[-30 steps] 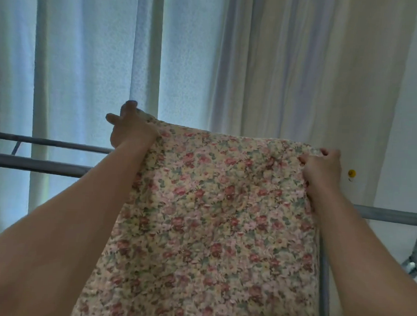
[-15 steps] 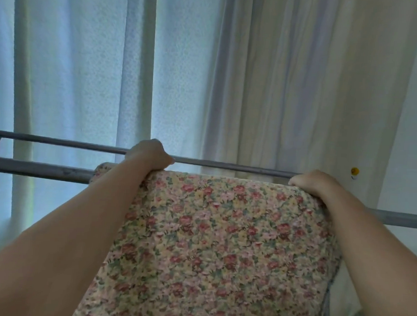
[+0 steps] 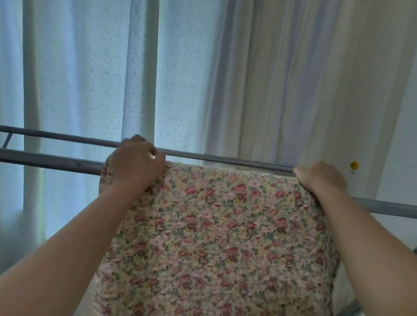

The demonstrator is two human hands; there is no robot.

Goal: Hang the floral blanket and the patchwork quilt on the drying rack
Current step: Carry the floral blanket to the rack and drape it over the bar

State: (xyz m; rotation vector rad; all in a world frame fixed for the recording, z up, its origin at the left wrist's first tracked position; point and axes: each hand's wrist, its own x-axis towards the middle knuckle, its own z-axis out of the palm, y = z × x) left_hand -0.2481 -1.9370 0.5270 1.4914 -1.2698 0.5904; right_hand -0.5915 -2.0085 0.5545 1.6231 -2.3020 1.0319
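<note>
Floral blanket [image 3: 223, 230] drapes over the drying rack [image 3: 47, 161] near bar, left hand [image 3: 135, 161] and right hand [image 3: 321, 178] fingers clutching its top corners.

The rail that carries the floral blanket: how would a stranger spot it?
In front of the pale curtains, two grey rails run across the view. It is the thick near rail, draped with the floral blanket; the thinner far rail behind it carries no cloth.
</note>
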